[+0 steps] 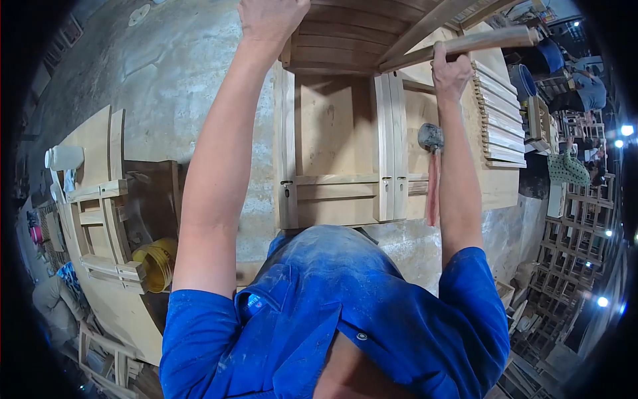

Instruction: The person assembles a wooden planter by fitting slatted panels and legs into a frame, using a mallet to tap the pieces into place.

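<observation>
A slatted wooden furniture frame (345, 40) is tilted up at the top of the view, its far part cut off. My left hand (272, 18) is closed at its left edge, the fingertips partly out of sight. My right hand (452, 74) wraps round a wooden rail (492, 41) on the right side of that frame. Below lie slotted wooden side frames (287, 193) on a light plywood worktop (492, 193). A mallet with a dark head (431, 137) and a reddish handle (433, 189) rests beside my right forearm.
A stack of wooden slats (502, 120) lies to the right. At left, a plywood board (100, 153) carries more wooden frames (106, 266) and a white container (64, 158), near a yellow bucket (156, 265). Other people (588, 90) are in the right background, among stacked frames (571, 246).
</observation>
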The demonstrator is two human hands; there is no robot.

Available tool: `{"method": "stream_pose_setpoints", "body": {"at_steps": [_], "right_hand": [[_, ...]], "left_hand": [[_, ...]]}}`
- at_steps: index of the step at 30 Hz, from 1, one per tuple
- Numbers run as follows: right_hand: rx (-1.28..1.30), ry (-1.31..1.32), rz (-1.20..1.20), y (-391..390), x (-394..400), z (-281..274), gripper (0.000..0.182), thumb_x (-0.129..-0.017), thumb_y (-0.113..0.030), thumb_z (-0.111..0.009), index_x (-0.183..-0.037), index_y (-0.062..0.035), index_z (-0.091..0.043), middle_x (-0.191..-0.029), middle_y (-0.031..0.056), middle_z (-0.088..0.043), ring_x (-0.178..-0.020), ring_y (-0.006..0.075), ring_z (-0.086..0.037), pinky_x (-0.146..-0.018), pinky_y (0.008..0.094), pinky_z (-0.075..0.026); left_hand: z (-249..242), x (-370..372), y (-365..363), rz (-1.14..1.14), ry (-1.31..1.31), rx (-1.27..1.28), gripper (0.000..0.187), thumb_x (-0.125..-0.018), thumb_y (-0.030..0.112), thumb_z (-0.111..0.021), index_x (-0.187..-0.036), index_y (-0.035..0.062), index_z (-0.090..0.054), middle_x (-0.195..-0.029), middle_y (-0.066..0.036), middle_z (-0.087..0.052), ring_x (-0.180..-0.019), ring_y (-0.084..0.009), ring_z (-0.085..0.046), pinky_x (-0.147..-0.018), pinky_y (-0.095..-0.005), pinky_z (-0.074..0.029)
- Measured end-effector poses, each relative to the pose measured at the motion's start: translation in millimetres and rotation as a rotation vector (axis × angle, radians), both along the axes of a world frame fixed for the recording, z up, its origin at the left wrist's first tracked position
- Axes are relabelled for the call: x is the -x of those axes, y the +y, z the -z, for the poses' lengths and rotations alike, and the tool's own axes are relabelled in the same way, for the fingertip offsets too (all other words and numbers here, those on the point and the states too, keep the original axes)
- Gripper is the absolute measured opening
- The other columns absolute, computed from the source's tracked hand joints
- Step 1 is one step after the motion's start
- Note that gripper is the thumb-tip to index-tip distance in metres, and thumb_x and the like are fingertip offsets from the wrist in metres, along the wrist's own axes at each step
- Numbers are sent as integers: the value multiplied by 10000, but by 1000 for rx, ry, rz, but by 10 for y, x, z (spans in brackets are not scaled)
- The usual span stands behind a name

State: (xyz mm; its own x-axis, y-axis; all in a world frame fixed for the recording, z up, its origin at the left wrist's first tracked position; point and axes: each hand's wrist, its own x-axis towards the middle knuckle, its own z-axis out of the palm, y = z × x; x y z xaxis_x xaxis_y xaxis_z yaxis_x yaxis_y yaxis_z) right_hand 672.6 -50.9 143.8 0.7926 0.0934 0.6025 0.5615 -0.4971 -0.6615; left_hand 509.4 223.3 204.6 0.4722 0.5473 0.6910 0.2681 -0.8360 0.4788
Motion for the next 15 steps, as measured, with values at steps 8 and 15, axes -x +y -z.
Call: {"method": "stream_pose_setpoints", "body": {"at_steps": [8, 15], "right_hand": [[243, -215, -23, 328, -257, 123, 310, -780, -271, -646, -836, 33, -620, -818, 246, -668, -791, 447, -641, -744, 471, -516], [532, 135, -220, -55, -363, -376, 565, -786, -546, -676, -942, -3, -692, -934, 244, -685, -923, 435, -649, -842, 432, -511]], "left_hand": [[30, -18, 15, -41, 60, -12, 259, -815, 224, -660, -931, 1, -596, -765, -250, -654, -755, -418, -662, -666, -496, -527], [-770, 350, 66, -17, 64, -28, 497, -803, 493, -672, -933, 14, -700, -682, -163, -677, -725, -307, -692, -631, -392, -546]]}}
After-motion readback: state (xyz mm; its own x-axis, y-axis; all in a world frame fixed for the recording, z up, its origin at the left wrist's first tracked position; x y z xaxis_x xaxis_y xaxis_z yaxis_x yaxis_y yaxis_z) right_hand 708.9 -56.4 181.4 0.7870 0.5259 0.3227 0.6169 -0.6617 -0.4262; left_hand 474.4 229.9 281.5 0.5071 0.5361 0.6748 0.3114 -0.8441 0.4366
